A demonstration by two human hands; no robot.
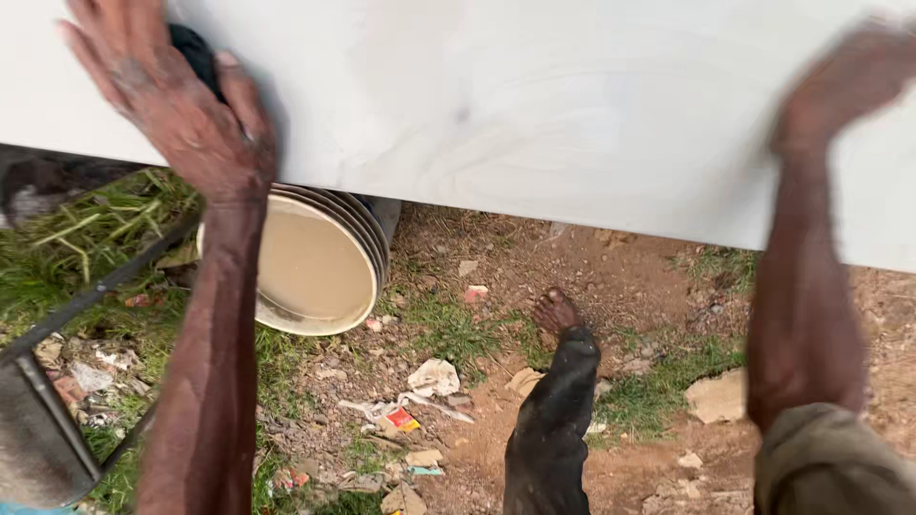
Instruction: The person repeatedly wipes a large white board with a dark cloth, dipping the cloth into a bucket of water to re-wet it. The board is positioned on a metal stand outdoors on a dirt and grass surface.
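Left hand (186, 105) presses dark pad (196, 52) on white board (534, 105); right hand (840, 81) blurred on board.

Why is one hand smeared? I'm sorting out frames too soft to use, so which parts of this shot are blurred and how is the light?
Head view: the right hand is streaked by motion blur; the left hand on the white board is sharp, as are the foot and the bucket; light is soft and even, no glare, faint shadow under the left hand.
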